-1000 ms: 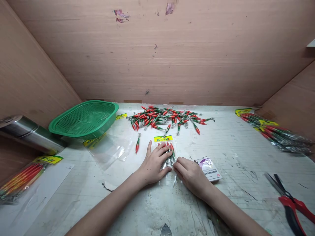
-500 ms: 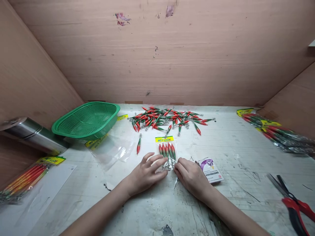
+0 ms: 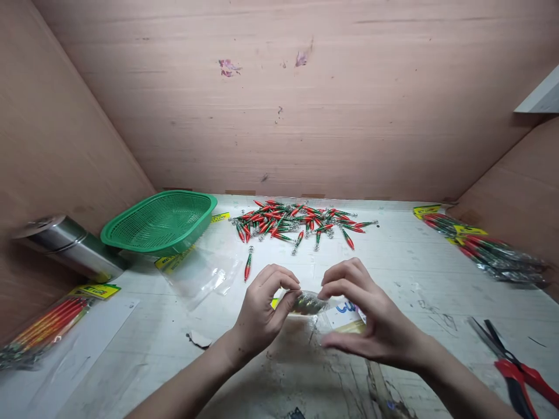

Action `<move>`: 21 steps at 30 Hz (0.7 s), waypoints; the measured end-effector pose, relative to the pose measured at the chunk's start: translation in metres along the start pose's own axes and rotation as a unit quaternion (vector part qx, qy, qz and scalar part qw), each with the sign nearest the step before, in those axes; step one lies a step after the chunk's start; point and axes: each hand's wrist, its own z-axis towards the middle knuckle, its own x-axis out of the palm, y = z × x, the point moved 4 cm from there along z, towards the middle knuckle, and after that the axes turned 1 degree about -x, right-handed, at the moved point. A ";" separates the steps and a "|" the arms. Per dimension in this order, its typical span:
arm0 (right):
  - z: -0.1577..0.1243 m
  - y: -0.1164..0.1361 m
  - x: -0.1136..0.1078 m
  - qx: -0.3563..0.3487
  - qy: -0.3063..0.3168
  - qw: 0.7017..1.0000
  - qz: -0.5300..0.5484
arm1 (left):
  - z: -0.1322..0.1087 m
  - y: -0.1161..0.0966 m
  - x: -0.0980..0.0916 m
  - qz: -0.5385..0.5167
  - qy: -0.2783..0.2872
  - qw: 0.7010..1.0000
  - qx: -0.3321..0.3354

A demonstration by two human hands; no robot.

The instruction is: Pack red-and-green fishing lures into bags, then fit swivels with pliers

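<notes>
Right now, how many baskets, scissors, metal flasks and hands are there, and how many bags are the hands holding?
Green basket: 1
Red-handled scissors: 1
Metal flask: 1
Hands: 2, left hand and right hand
Bag of lures pinched between them: 1
Total: 6

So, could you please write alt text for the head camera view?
Two bare hands, left hand and right hand, hold a clear bag of lures over a worn table. Behind lie loose red-green lures and a green basket.
</notes>
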 end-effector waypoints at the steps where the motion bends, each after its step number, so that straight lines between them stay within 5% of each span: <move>1: 0.000 -0.001 0.003 -0.006 -0.008 1.000 -0.024 | 0.001 0.000 0.000 -0.010 0.002 1.000 -0.008; 8: 0.007 -0.015 0.012 -0.011 0.008 1.000 0.018 | 0.011 0.010 -0.002 0.022 0.165 0.986 -0.003; 21: 0.009 -0.019 0.022 0.000 0.036 0.995 0.098 | 0.012 0.019 -0.005 0.138 0.209 0.966 0.063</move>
